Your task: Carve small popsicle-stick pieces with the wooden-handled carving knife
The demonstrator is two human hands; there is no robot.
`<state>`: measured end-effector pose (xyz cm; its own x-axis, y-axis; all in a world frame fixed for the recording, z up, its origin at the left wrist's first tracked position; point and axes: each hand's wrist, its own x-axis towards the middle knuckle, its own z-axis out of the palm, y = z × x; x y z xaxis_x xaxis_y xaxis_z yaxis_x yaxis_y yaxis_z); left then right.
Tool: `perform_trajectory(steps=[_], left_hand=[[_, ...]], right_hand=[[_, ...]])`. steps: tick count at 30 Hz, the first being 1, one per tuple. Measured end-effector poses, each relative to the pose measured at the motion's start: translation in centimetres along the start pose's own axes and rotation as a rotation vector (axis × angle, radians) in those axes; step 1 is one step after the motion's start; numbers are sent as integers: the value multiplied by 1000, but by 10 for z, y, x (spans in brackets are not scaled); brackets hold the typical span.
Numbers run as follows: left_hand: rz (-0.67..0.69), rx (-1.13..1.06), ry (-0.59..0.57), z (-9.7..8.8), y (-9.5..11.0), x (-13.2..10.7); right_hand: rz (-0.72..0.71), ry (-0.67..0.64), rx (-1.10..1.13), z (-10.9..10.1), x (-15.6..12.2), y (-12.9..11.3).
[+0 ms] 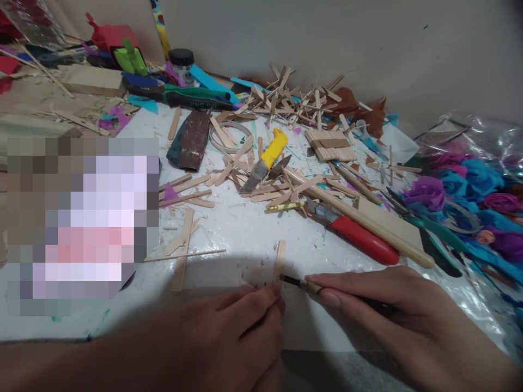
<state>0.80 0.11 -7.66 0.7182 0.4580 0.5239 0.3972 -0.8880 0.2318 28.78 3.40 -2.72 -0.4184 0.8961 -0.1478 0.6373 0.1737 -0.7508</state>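
My left hand [253,321] is closed on a wooden craft stick [280,256], whose far end sticks out past the fingers above the white work surface [241,239]. Between thumb and fingers of my right hand [392,310] is a carving knife [312,287] with a slim dark blade. The blade's tip touches the stick, or lies very near it, right beside my left fingertips. The stick's near end is hidden by my left hand. To the left lie a cut craft stick [186,239] and a thin skewer [204,253].
Beyond my hands lie a red utility knife [363,239], a yellow-handled knife [269,152], a wooden rod [368,220] and scissors [443,239]. A pile of craft sticks [281,98] lies by the wall. Crepe paper flowers [425,193] are at right; a blurred-out object [102,218] is at left.
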Motion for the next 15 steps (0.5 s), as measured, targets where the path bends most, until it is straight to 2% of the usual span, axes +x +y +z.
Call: perform_trajectory(steps=[5,9,15], left_hand=[[-43,15,-40,2,2,-3],[-13,38,-78,0,2,-7],[-17,-16,-80,0,0,-8]], right_hand=[[8,-50,-101,-8,2,-1],[5,-34,-101,-10,2,0],[-134,-72,-106,-5,2,2]])
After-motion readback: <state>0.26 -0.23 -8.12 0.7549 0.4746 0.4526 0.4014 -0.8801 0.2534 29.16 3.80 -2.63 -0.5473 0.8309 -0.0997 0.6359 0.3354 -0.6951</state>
